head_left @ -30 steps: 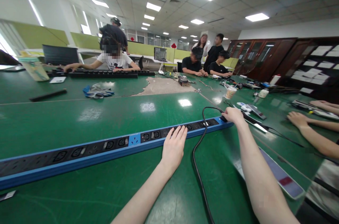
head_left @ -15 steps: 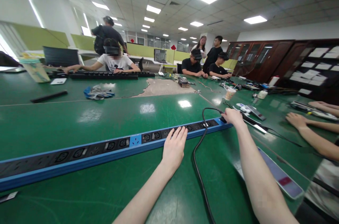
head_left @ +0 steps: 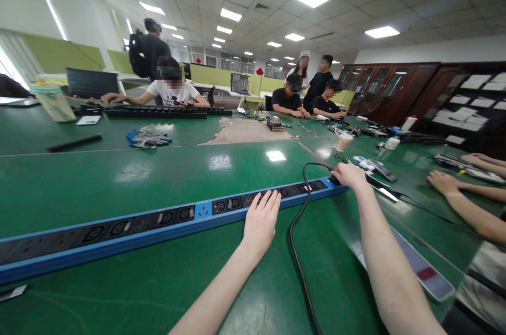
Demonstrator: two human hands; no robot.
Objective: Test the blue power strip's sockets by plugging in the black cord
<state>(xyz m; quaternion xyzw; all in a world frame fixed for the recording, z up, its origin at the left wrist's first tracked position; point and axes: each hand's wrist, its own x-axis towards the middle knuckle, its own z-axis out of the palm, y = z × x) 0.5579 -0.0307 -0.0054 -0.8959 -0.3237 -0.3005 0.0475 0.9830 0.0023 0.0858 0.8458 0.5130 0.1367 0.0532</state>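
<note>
A long blue power strip (head_left: 158, 219) with black sockets lies across the green table (head_left: 158, 176). My left hand (head_left: 261, 221) rests flat on it near the middle, fingers stretched out over the sockets. My right hand (head_left: 350, 175) is closed around the strip's far right end, where a black cable (head_left: 296, 219) comes out. The cable loops up and runs back toward me between my arms.
A co-worker's forearms (head_left: 458, 198) lie on the table at right. A grey flat strip (head_left: 419, 266) lies beside my right arm. Remotes (head_left: 375, 166), a cup (head_left: 343, 141), blue gloves (head_left: 148, 137) and a black power strip (head_left: 158, 111) sit farther off. Several people sit or stand behind.
My hands stay where they were. The view has shifted slightly, and the standing person at the back left has walked further left.
</note>
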